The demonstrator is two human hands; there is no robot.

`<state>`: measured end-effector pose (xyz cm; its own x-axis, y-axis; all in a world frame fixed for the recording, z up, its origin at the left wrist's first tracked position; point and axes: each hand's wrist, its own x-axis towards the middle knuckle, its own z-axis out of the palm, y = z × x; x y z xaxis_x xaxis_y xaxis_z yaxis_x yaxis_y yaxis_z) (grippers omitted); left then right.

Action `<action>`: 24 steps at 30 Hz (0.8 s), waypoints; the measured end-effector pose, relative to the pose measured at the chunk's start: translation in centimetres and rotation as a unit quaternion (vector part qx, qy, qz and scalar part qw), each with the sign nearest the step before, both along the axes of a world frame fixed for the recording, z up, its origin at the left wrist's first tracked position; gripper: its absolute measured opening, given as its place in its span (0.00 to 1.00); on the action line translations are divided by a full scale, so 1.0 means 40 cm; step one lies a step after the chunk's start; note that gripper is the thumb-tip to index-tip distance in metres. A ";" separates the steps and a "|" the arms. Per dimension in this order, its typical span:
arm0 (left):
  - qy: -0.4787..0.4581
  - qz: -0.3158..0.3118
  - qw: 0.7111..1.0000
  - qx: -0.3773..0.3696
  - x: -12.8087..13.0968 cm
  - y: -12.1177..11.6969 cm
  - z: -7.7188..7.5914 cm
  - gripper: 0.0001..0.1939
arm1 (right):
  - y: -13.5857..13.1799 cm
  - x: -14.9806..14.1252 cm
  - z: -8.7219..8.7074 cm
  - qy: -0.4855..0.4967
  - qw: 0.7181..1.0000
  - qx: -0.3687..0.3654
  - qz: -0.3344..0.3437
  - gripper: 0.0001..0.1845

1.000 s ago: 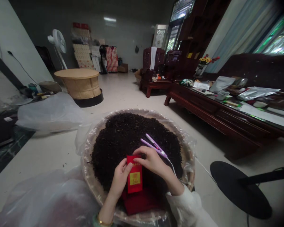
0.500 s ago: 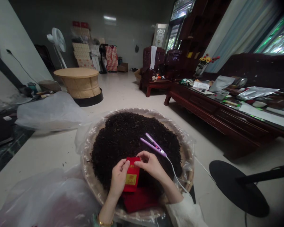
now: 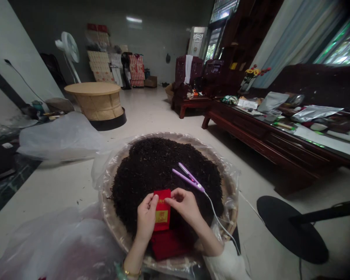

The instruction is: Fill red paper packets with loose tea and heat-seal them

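Observation:
A small red packet (image 3: 162,210) with gold lettering and a yellow label is upright between my hands. My left hand (image 3: 146,214) pinches its left edge, while my right hand (image 3: 185,205) pinches its upper right edge. Below it, more red packets (image 3: 170,245) lie at the near side of a round woven basket (image 3: 116,234). Dark dried leaves, looking like tea (image 3: 160,163), fill the basket. On the leaves rests a purple hair straightener (image 3: 189,179) with its plates apart, its white cord running over the basket's right rim.
Clear plastic bags (image 3: 61,136) lie on the floor at left, beyond a nearer plastic sheet (image 3: 67,241). A black round stand base (image 3: 291,229) is at right. The low dark wooden table (image 3: 251,132) holds clutter. A round wooden table (image 3: 96,103) stands farther back.
The red packet and both hands have risen slightly, and the packet stands straighter. My grip on it stays much the same. The view has shifted a little.

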<state>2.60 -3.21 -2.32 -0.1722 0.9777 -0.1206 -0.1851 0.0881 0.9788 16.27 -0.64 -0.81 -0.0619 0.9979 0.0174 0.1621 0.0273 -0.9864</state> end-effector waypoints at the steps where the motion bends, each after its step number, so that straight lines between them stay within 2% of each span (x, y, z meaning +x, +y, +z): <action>1: 0.000 0.003 1.000 0.001 0.001 0.001 -0.002 0.23 | -0.002 0.001 -0.001 -0.004 1.000 0.001 0.000 0.13; 5: 0.003 0.003 1.000 0.004 0.001 0.003 -0.006 0.22 | -0.006 0.002 -0.011 0.002 1.000 0.013 0.006 0.11; 11: -0.050 -0.043 0.998 -0.021 0.000 0.003 0.009 0.22 | -0.004 0.007 -0.023 0.033 0.998 0.039 0.047 0.07; 15: -0.044 -0.065 0.997 -0.025 -0.003 0.004 0.021 0.19 | 0.010 0.016 -0.014 -0.017 0.997 0.065 0.038 0.13; 18: -0.037 -0.080 0.996 -0.025 -0.004 0.006 0.025 0.17 | 0.019 0.024 -0.007 -0.066 0.993 0.075 0.066 0.06; 19: -0.040 -0.084 0.995 -0.031 -0.004 0.006 0.026 0.17 | 0.021 0.025 -0.007 -0.077 0.991 0.084 0.065 0.07; 24: -0.052 -0.132 0.986 -0.093 0.003 0.002 0.018 0.23 | 0.020 0.029 -0.006 -0.105 0.984 0.130 0.063 0.10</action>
<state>2.73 -3.13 -1.62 0.1073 0.9464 -0.3048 -0.2306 0.3219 0.9183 17.41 0.18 -1.05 -0.2146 0.9455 0.2448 0.3409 0.3073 -0.8885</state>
